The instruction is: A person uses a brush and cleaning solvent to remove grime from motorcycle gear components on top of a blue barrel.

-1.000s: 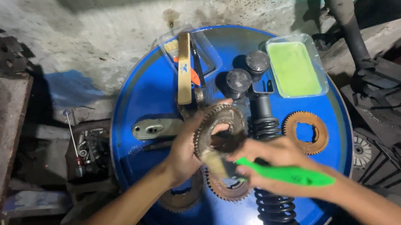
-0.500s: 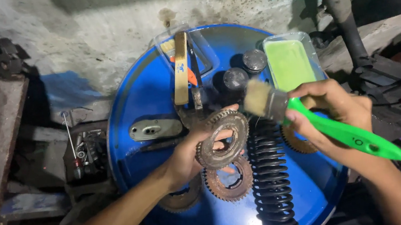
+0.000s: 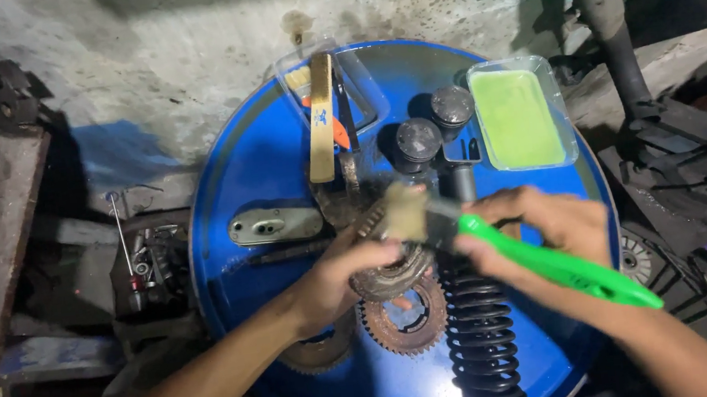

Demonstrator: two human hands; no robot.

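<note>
My left hand (image 3: 336,282) holds a rusty toothed sprocket (image 3: 390,267) tilted up above the blue drum top (image 3: 262,173). My right hand (image 3: 543,226) grips a paintbrush with a green handle (image 3: 556,266); its pale bristles (image 3: 406,212) rest against the sprocket's upper edge. A second rusty sprocket (image 3: 405,315) lies flat on the drum just below my left hand. A black coil-spring shock absorber (image 3: 482,335) lies lengthwise on the drum under my right hand.
A clear tray of green liquid (image 3: 518,115) sits at the drum's back right. Two dark round caps (image 3: 434,123), a wooden-handled tool (image 3: 320,118) in a clear tray and a grey metal bracket (image 3: 275,225) also lie on the drum. Scrap metal parts crowd both sides.
My right hand has brought the brush down and left from the green tray's side onto the sprocket. My left hand has tilted the sprocket up slightly.
</note>
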